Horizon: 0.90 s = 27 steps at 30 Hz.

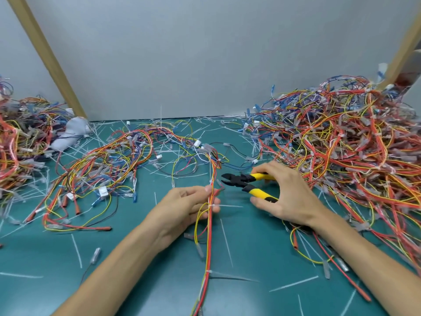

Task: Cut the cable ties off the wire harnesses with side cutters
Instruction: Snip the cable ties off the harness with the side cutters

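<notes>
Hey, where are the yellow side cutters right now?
In the head view, the yellow-handled side cutters with black jaws sit right of centre, gripped by the right hand, tips pointing left at the red-and-yellow wire harness that the left hand pinches.

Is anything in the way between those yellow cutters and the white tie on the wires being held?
Nothing solid. The cutters, jaws open, sit just right of the harness; only a thin red side wire crosses the gap above the tie.

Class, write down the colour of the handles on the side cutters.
Yellow with black patches; the side cutters show best in the head view.
</notes>
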Motion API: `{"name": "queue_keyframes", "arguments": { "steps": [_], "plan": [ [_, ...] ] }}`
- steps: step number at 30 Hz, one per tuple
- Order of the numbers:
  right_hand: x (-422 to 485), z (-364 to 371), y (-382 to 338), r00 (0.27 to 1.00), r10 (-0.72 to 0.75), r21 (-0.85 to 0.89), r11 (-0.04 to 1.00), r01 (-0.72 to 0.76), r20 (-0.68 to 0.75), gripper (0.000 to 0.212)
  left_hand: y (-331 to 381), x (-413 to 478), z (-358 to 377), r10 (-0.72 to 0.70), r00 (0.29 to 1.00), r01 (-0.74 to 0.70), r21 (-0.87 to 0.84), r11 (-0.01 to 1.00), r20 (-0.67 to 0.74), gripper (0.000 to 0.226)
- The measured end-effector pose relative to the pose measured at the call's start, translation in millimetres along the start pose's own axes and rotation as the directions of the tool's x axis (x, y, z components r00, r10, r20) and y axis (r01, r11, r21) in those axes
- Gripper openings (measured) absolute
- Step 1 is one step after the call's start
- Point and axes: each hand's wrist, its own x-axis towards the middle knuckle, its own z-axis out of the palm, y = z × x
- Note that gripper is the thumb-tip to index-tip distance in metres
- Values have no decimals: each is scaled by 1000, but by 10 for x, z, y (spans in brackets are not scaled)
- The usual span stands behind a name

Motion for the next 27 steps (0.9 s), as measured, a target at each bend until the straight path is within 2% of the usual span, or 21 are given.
{"name": "queue_keyframes", "arguments": {
  "steps": [2,4,5,7,8,9,18,27],
  "plan": [
    [-8,0,-9,1000,-1,-53,999,1,3,53,-13,14,-11,33,999,-33,-7,999,-4,16],
    [-13,1,-28,1000,-3,-101,995,4,7,53,-57,14,6,162,985,-155,129,979,-50,12],
    [-14,2,-38,1000,-5,-120,993,6,11,54,-89,19,6,283,955,-243,310,919,-91,10],
    [-18,5,-55,1000,-3,-148,989,4,10,54,-142,33,21,539,839,-354,677,645,-76,9],
    [-19,5,-61,1000,1,-159,987,-1,3,54,-154,34,39,603,796,-374,748,549,-45,10],
    [-20,4,-68,1000,7,-168,986,-8,-7,54,-153,32,50,622,782,-385,762,520,-29,11],
    [-25,17,-84,997,-39,-231,973,24,-60,52,-157,87,18,566,824,-381,731,566,-9,16],
    [-31,55,-185,991,-95,-304,951,63,-89,54,-166,95,24,557,830,-386,743,547,21,16]
  ]
}}
